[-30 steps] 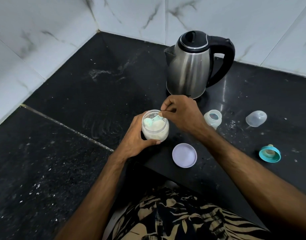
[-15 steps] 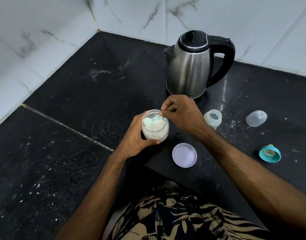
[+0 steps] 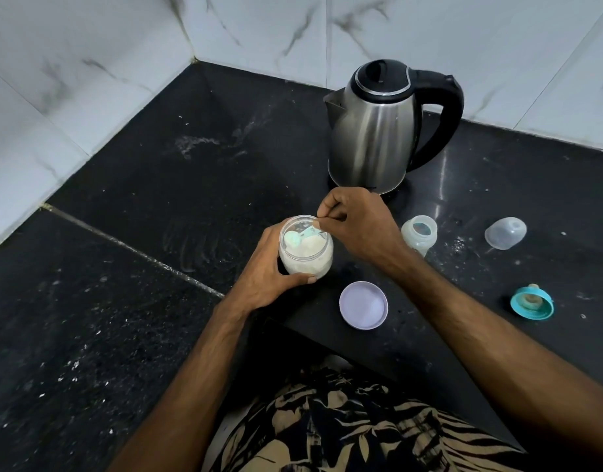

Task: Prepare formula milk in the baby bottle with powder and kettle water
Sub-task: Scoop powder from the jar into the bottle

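We see bare counter (image 3: 157,199) stretching wide left of the kettle (image 3: 375,131). In front of the kettle, both hands crowd the powder jar (image 3: 305,258); to its front right, baby bottle (image 3: 418,235), dome cap (image 3: 505,233), teat ring (image 3: 531,303) and lilac lid (image 3: 363,310) leave narrow gaps.

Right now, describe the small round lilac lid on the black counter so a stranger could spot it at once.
Start at the tall stainless steel kettle with the black handle near the white marble wall corner. Come straight toward the viewer, past the clear powder jar held in the left hand, to the counter's front edge. The flat pale lilac plastic lid lies there alone, the only flat lilac disc; the teal ring to its right is chunkier.
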